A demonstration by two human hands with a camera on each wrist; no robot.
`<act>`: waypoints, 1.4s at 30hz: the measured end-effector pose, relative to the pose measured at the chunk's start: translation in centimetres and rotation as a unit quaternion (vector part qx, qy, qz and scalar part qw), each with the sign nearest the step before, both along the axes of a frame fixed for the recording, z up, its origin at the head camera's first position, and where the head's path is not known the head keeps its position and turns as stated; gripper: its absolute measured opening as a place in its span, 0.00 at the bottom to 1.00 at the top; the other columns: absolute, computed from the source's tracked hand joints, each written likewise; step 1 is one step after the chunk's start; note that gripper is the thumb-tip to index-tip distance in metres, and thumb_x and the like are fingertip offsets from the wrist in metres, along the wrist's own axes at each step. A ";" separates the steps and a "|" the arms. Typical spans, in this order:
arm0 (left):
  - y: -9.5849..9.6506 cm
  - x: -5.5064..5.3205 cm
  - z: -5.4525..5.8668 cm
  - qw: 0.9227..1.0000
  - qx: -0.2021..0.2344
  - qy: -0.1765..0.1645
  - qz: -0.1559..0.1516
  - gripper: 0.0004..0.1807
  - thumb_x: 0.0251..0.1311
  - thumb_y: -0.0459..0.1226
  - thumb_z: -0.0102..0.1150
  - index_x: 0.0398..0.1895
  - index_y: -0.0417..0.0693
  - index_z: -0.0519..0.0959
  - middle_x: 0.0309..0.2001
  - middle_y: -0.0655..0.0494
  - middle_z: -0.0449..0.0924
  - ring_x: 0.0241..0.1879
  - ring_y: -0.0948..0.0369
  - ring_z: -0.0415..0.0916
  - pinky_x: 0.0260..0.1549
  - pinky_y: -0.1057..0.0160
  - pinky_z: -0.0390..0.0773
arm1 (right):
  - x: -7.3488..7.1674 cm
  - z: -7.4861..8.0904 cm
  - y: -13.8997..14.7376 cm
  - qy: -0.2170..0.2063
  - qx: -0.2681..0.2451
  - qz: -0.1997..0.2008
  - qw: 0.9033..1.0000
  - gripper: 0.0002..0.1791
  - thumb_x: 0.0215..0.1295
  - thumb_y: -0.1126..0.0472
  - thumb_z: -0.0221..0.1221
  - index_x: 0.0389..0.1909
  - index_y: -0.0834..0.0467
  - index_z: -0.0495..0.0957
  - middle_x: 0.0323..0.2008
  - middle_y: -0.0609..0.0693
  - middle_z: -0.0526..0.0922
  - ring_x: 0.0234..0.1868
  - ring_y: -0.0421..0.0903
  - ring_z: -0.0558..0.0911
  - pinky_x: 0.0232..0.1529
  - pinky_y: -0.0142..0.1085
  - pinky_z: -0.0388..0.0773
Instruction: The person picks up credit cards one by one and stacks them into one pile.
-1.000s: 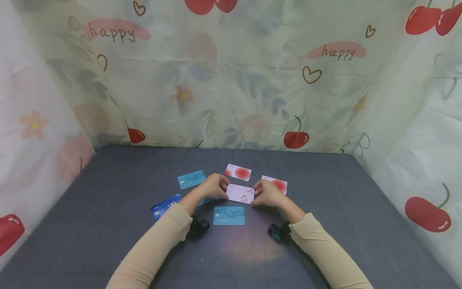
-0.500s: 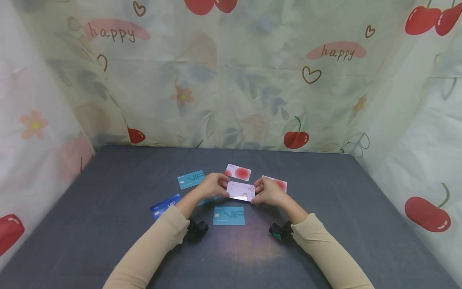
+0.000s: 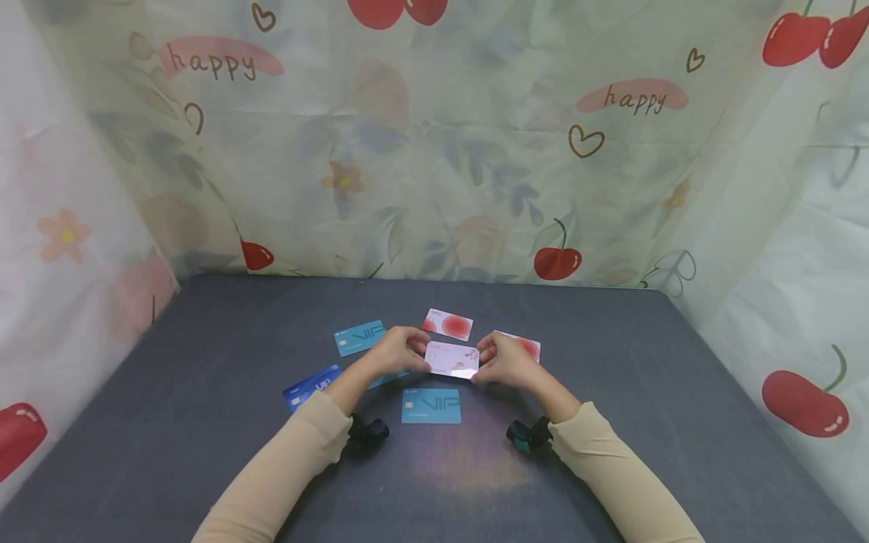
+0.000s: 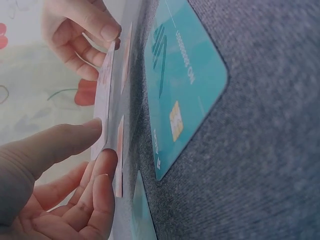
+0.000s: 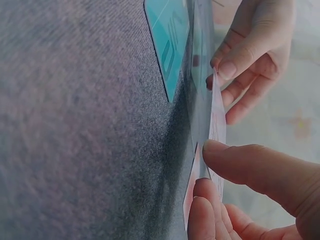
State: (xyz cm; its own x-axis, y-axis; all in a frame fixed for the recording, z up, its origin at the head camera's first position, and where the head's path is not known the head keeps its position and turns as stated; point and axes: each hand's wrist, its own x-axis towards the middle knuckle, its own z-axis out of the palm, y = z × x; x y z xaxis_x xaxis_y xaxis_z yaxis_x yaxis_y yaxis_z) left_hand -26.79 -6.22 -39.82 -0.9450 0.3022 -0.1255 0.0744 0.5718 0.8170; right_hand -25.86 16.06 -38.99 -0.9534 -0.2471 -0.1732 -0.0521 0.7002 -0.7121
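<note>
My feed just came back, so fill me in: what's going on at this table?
A person's left hand and right hand pinch opposite ends of a pale pink rectangular card, holding it above the dark grey fabric-topped table. A teal rectangular VIP card lies flat nearest the person. To the left lie two more teal cards and a dark-blue rectangular VIP card. Two pale pink rectangular cards with red circles lie beyond and to the right.
</note>
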 end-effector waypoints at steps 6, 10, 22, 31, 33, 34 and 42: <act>-0.3 0.2 0.0 1.000 0.011 0.001 -0.002 0.27 0.45 0.29 0.68 0.52 0.36 0.75 0.41 0.44 0.79 0.37 0.58 0.81 0.38 0.64 0.80 | 0.2 0.3 -0.2 0.000 -0.005 0.001 1.000 0.28 0.44 0.66 0.70 0.47 0.66 0.70 0.37 0.56 0.77 0.32 0.43 0.80 0.36 0.33 0.79; -0.4 0.5 0.2 1.000 0.009 0.004 0.000 0.27 0.45 0.30 0.69 0.52 0.36 0.75 0.41 0.45 0.79 0.37 0.58 0.81 0.39 0.63 0.80 | 0.4 0.3 -0.3 0.006 -0.011 0.006 1.000 0.28 0.44 0.67 0.70 0.47 0.67 0.70 0.37 0.57 0.77 0.32 0.42 0.80 0.36 0.33 0.79; -0.8 1.1 0.3 1.000 0.024 0.004 0.003 0.26 0.46 0.30 0.68 0.52 0.36 0.75 0.42 0.45 0.79 0.35 0.60 0.80 0.38 0.63 0.80 | 0.4 0.2 -0.4 0.013 -0.015 0.016 1.000 0.28 0.43 0.67 0.71 0.47 0.67 0.71 0.37 0.58 0.78 0.31 0.42 0.81 0.36 0.34 0.80; -1.4 1.8 0.3 0.999 0.035 0.002 -0.001 0.28 0.47 0.30 0.68 0.55 0.37 0.73 0.43 0.45 0.78 0.34 0.62 0.78 0.38 0.64 0.80 | 0.7 0.3 -0.5 0.017 -0.011 0.026 0.999 0.28 0.45 0.66 0.70 0.48 0.66 0.70 0.38 0.57 0.78 0.32 0.42 0.80 0.39 0.35 0.81; -1.5 1.9 0.4 0.999 0.039 0.007 -0.007 0.28 0.47 0.29 0.68 0.55 0.35 0.73 0.43 0.44 0.78 0.35 0.62 0.78 0.38 0.64 0.80 | 0.8 0.4 -0.5 0.018 -0.012 0.028 0.999 0.28 0.45 0.66 0.70 0.47 0.66 0.70 0.38 0.57 0.78 0.32 0.42 0.80 0.39 0.36 0.81; -1.6 2.0 0.4 0.999 0.042 0.008 -0.010 0.28 0.47 0.29 0.68 0.55 0.35 0.72 0.43 0.43 0.78 0.35 0.61 0.79 0.38 0.64 0.80 | 0.8 0.4 -0.5 0.018 -0.012 0.030 0.999 0.28 0.45 0.66 0.70 0.47 0.66 0.70 0.38 0.57 0.78 0.32 0.42 0.81 0.39 0.35 0.81; -2.0 2.1 0.2 0.998 0.051 0.014 -0.021 0.29 0.47 0.29 0.67 0.56 0.34 0.72 0.44 0.42 0.77 0.36 0.60 0.79 0.38 0.63 0.81 | 1.0 0.5 -0.5 0.021 -0.017 0.038 0.999 0.28 0.46 0.66 0.70 0.48 0.66 0.70 0.38 0.57 0.77 0.32 0.42 0.80 0.39 0.35 0.80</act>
State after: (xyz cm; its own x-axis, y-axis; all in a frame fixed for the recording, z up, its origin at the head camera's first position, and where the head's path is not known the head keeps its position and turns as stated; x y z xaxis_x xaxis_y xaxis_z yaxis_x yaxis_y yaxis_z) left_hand -24.70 -8.21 -39.59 -0.9342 0.3507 -0.0660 0.1193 0.4811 0.8685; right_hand -24.91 15.51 -38.46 -0.9380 -0.3234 -0.1247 -0.1334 0.6691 -0.7311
